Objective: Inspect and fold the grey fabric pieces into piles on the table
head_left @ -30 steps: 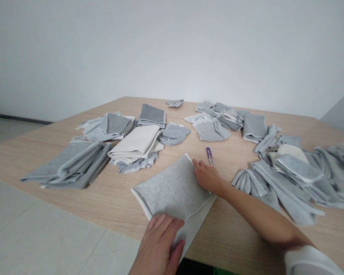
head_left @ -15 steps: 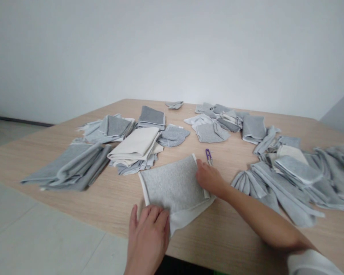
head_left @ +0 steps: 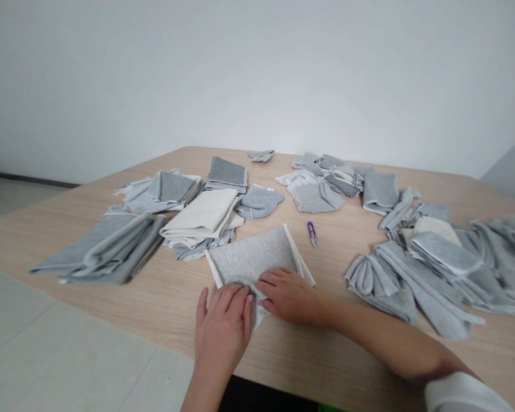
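A grey fabric piece with white edges [head_left: 249, 254] lies in front of me, its near side bunched and partly hidden under my fingers. My left hand [head_left: 225, 317] is closed on its near left edge, with bent fingers over the cloth. My right hand [head_left: 287, 293] comes in from the right, its fingers over the near middle of the piece and the thumb lower at the edge; the cloth lies between them. Beyond my right hand, purple-handled thread snips [head_left: 312, 233] rest on the table.
Folded grey cloths [head_left: 107, 246] and a cream fabric stack [head_left: 201, 214] sit to the left. Grey pieces [head_left: 433, 269] are heaped on the right, more [head_left: 317, 194] toward the back. The wooden table [head_left: 184, 309] ends close in front of me.
My right hand has moved from the fabric's right edge down and left, beside my left hand. The near side of the fabric is now more gathered; the snips show fully.
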Available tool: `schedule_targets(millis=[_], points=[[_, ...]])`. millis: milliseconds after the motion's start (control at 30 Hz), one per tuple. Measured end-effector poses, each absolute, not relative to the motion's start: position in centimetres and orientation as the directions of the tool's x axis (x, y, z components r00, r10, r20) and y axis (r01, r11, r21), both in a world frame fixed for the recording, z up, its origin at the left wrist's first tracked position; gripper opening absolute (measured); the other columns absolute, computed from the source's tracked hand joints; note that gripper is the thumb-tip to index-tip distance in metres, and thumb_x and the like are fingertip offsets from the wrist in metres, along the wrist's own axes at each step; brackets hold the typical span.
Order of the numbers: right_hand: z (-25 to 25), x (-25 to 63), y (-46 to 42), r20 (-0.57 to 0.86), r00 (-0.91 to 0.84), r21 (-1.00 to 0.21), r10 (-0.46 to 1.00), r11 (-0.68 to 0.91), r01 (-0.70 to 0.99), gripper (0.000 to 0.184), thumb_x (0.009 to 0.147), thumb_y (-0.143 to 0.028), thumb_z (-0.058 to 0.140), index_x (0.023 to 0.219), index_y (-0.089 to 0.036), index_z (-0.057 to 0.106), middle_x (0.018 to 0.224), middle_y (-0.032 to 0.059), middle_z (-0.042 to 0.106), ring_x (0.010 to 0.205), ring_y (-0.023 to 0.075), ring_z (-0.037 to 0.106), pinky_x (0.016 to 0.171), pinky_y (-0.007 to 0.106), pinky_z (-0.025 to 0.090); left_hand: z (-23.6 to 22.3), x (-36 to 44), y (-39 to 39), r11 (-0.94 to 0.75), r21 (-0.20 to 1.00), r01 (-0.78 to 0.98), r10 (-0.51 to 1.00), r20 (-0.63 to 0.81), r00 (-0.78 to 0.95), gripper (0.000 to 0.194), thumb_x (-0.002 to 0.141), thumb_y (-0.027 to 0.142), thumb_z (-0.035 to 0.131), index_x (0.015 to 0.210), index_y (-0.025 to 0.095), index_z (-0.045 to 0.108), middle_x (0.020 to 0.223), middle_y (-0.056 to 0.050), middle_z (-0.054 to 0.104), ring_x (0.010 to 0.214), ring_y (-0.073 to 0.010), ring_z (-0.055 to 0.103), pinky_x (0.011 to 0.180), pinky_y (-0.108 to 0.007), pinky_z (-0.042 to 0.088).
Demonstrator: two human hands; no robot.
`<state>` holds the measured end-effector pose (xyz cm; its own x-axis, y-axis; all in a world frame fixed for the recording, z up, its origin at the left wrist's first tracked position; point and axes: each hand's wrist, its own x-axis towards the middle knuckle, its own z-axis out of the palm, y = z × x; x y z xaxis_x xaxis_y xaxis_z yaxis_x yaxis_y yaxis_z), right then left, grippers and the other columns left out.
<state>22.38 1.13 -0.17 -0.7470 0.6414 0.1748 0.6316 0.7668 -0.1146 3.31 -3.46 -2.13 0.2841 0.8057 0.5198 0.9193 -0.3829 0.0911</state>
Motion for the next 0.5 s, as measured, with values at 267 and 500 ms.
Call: schedule_targets(millis=[267, 500], points=[[0.2, 21.7, 0.5, 0.237, -0.723, -0.065, 0.648, 0.754, 0.654, 0.040, 0.095, -0.015, 0.047, 0.135, -0.014, 0.047, 0.134, 0.0119, 0.057, 0.112, 0.0222, 0.055, 0.094, 0.037, 0.045, -3.3, 1.2, -6.2, -0.299, 0.091, 0.950, 0.816, 0.541, 0.205, 0.049, 0.086, 0.046, 0.056, 0.124, 0.016, 0.052, 0.124, -0.016, 0.063, 0.114, -0.0336, 0.058, 0.105, -0.056, 0.035], [0.1, 21.1, 1.0, 0.215, -0.778, 0.034, 0.591, 0.791, 0.610, 0.017, 0.096, -0.016, 0.045, 0.096, -0.015, 0.062, 0.100, 0.0071, 0.066, 0.092, 0.0225, 0.055, 0.079, 0.037, 0.043, -3.8, 1.7, -6.8, -0.253, 0.168, 0.953, 0.879, 0.451, 0.154, 0.048, 0.090, 0.048, 0.050, 0.124, 0.014, 0.049, 0.117, -0.015, 0.066, 0.109, -0.0314, 0.062, 0.103, -0.054, 0.040]])
